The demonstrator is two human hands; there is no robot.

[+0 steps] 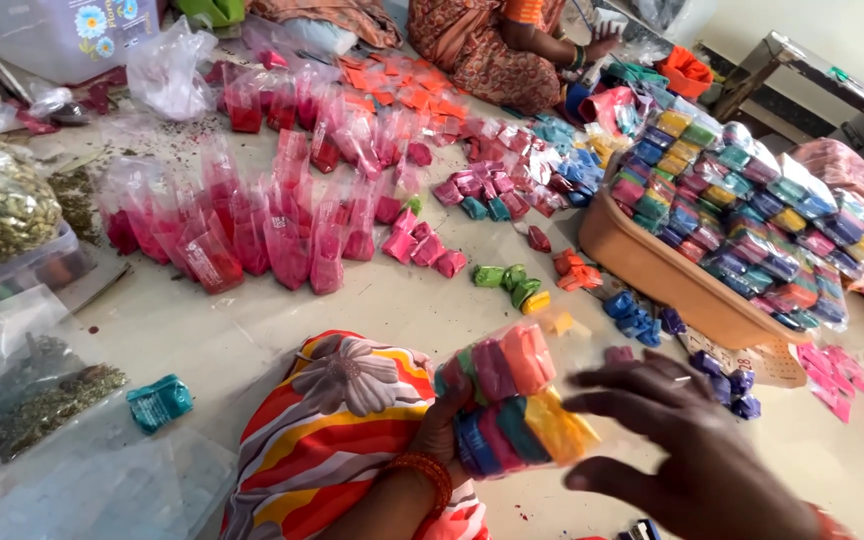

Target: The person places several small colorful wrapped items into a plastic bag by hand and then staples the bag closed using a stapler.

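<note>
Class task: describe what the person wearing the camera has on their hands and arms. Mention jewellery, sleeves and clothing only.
The left hand is bare, with a stack of thin orange-red bangles on the wrist. The right hand is also bare; a sliver of reddish bangle shows at its wrist. No sleeves reach either forearm. Beside the left arm lies striped cloth in red, orange, yellow and white with a grey flower print.

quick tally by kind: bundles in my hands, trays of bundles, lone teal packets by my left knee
bundle of coloured packets, held in the left hand: 1
brown tray piled with bundles: 1
teal packet lying alone on the floor: 1
total: 3
</note>
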